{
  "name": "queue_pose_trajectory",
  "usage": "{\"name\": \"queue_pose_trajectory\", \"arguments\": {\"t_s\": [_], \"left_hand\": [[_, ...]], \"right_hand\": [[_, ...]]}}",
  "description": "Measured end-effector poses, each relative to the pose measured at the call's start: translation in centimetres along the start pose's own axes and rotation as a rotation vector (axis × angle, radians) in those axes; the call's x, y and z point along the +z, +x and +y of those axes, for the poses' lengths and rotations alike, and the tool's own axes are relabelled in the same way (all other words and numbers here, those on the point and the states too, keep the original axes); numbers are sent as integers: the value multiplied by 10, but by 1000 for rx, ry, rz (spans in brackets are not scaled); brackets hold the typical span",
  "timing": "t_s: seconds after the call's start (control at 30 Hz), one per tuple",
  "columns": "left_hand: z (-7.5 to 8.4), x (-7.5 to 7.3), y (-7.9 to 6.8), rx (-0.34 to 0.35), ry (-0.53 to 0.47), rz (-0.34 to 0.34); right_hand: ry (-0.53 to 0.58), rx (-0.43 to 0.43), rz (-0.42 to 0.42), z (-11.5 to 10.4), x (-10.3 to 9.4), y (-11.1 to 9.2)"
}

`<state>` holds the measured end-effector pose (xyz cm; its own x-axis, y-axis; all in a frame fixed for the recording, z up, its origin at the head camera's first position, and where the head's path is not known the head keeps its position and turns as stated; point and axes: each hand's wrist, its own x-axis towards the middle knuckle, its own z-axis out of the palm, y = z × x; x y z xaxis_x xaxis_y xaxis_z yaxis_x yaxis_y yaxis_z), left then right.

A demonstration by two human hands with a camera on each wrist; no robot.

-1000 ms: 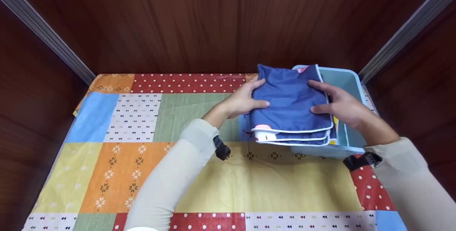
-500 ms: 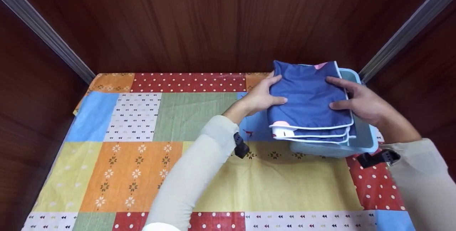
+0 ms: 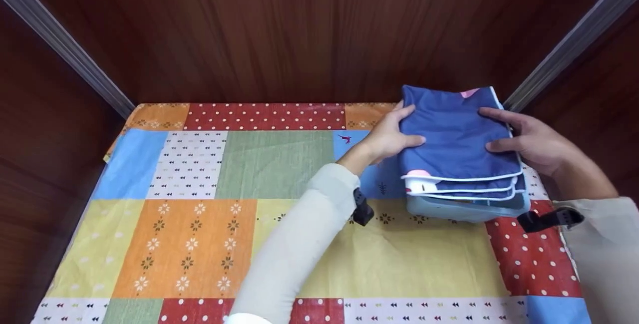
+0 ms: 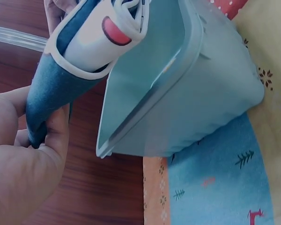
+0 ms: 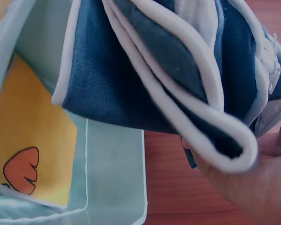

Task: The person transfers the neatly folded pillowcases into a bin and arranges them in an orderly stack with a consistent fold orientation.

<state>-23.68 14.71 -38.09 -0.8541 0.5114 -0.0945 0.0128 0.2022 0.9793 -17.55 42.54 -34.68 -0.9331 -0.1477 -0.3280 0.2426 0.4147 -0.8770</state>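
Observation:
A folded navy-blue cloth (image 3: pixel 454 137) with white piping hangs level over the light-blue plastic bin (image 3: pixel 462 210). Its layers show at the near edge, with a pink and white printed figure at the corner. My left hand (image 3: pixel 388 137) grips its left side, thumb on top and fingers underneath. On the opposite side my right hand (image 3: pixel 541 145) holds the edge, with thumb and index finger on top. The left wrist view has the folded cloth (image 4: pixel 61 96) above the rim of the bin (image 4: pixel 215 89). Most of the bin's inside is hidden from the head view.
Inside the bin lies a yellow item (image 5: pixel 42 136) with an orange print, seen in the right wrist view. A patchwork-patterned tablecloth (image 3: pixel 279 164) covers the table. Dark wooden panels (image 3: pixel 309 29) enclose the back and sides, with metal strips at the corners.
Both hands have carried the folded cloth to the right, from beside and partly over the bin to right above it. The bin has stayed in place.

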Motion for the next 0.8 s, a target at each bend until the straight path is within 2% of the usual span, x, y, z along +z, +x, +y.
{"name": "queue_pose_trajectory", "arguments": {"t_s": [0.13,0.23,0.43,0.63,0.8], "left_hand": [[3,10,3,4,-16,28],[4,16,4,9,-36,48],[6,25,5,19,-83,26],[4,33,7,9,-148,-11],[-1,44,10,2,-148,-18]], "right_hand": [[-14,29,6,1,-9,-4],[19,49,13,2,-15,-7],[110,66,29,6,-27,-9],[47,95,50,13,-32,-9],[22,108,76,20,-32,-8]]}}
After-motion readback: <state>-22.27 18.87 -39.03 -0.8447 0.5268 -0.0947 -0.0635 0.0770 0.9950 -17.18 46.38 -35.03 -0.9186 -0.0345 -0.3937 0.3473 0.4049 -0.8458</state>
